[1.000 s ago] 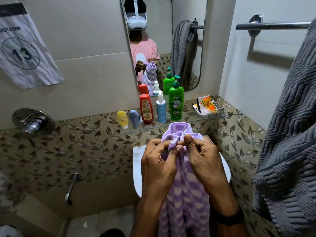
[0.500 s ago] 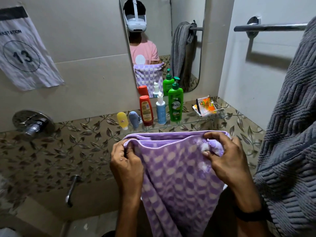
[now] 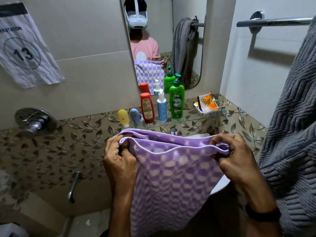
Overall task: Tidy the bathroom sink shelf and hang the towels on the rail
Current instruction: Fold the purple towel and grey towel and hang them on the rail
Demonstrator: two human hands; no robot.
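1. My left hand (image 3: pixel 119 159) is closed, pinching one top corner of the purple towel (image 3: pixel 171 177).
2. My right hand (image 3: pixel 237 158) grips the opposite corner, so the towel hangs spread between them.
3. Just beyond my knuckles runs the glass shelf (image 3: pixel 191 119) with bottles.
4. Up and right of my right hand, the rail (image 3: pixel 273 22) carries a grey towel (image 3: pixel 294 125).

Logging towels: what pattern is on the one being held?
Purple-and-white checked towel, clearest in the head view.

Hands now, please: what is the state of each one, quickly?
Left hand: closed, gripping the purple towel at its top left corner.
Right hand: closed, gripping the same towel's top right corner.
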